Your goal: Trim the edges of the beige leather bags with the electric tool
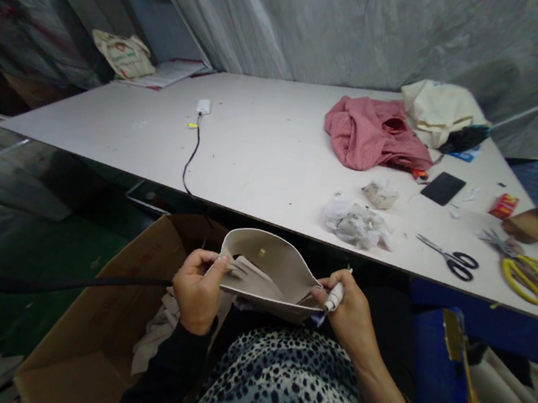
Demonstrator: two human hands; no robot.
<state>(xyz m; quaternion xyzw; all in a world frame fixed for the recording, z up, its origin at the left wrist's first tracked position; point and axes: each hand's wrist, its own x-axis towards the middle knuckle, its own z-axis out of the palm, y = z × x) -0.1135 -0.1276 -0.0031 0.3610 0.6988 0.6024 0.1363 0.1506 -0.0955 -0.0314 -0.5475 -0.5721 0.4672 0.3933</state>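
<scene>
A beige leather-like bag (284, 266), its mouth spread wide, is held over my lap between both hands. Inside it a small gold-coloured metal fitting shows on the far wall, along with a loose-looking flap or lining piece. My left hand (198, 291) pinches the bag's left edge between thumb and fingers. On the opposite edge, my right hand (348, 311) grips the rim. That same hand also keeps a slim tool with a white-wrapped handle (335, 297) tucked in its fingers; the tool's kind I cannot make out. The bag's underside is hidden.
Ahead stands a white table (256, 152) with black-handled scissors (459, 262), yellow-handled scissors (534, 275), crumpled plastic bags (359, 225) and pink cloth (370, 132). A cardboard box (101, 311) holding beige scraps is at lower left. A blue bin (439, 382) stands at right.
</scene>
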